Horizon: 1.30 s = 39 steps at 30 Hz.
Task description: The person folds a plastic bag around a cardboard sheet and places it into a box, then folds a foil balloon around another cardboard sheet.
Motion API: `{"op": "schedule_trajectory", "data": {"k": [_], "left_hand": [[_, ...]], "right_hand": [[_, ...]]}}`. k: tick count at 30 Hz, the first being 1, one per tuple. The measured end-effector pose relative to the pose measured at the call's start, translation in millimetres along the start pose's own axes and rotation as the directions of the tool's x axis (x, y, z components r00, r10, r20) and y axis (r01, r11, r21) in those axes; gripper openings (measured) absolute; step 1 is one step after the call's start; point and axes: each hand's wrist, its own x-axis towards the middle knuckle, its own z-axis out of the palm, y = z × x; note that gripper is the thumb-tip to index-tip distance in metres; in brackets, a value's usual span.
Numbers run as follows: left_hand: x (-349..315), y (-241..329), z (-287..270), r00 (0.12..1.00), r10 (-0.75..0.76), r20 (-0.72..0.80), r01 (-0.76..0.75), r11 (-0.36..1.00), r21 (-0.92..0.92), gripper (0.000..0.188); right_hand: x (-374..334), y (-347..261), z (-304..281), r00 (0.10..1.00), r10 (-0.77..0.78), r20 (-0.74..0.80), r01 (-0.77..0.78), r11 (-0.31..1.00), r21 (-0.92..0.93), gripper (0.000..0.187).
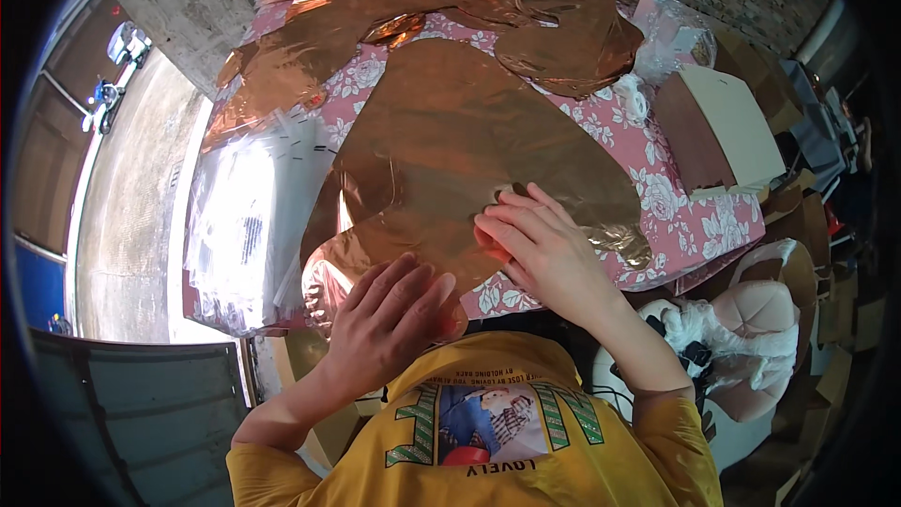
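A large flat piece of copper-coloured foil (450, 131) with a rounded outline lies across the table in front of me. Its near left part is folded over, with a shiny crumpled edge. My left hand (389, 314) rests on that near edge, fingers stretched out and side by side. Farther in, my right hand (535, 239) touches the foil near its middle, its fingers spread and slightly bent. A small crease shows by the right fingertips. What lies under the palms is hidden.
More copper foil pieces (563, 47) cover the table's far side. A pile of clear plastic sleeves (249, 216) lies at left. At right stand a cream and brown box (727, 131) and crumpled clear plastic (671, 42). The pink floral tablecloth (657, 192) shows between them. A padded seat (751, 338) stands below right.
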Motion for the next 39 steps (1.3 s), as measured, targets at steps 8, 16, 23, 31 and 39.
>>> {"op": "schedule_trajectory", "data": {"k": [8,16,23,31,39], "left_hand": [[-0.5,-0.2,-3.0,0.990,-0.094,0.104,0.084,0.991,0.100,0.062],[-6.1,-1.7,4.3,0.990,-0.097,0.102,0.084,0.988,0.132,0.050],[-0.7,-5.4,4.8,0.989,-0.064,0.132,0.045,0.989,0.143,0.049],[4.1,-8.0,6.9,0.989,-0.049,0.139,0.029,0.989,0.144,0.049],[4.6,-4.5,4.9,0.991,-0.062,0.117,0.045,0.989,0.144,0.045]], "right_hand": [[14.3,0.4,-5.5,1.000,-0.013,-0.027,0.013,1.000,0.021,0.059],[10.8,1.1,-2.9,0.999,-0.043,0.022,0.042,0.998,0.039,0.060],[11.4,2.9,-0.2,0.999,-0.043,0.000,0.043,0.999,0.019,0.062],[11.2,5.0,-0.2,1.000,-0.025,-0.014,0.025,0.999,0.022,0.061],[8.5,4.8,0.8,1.000,-0.017,-0.011,0.018,0.999,0.030,0.059]]}}
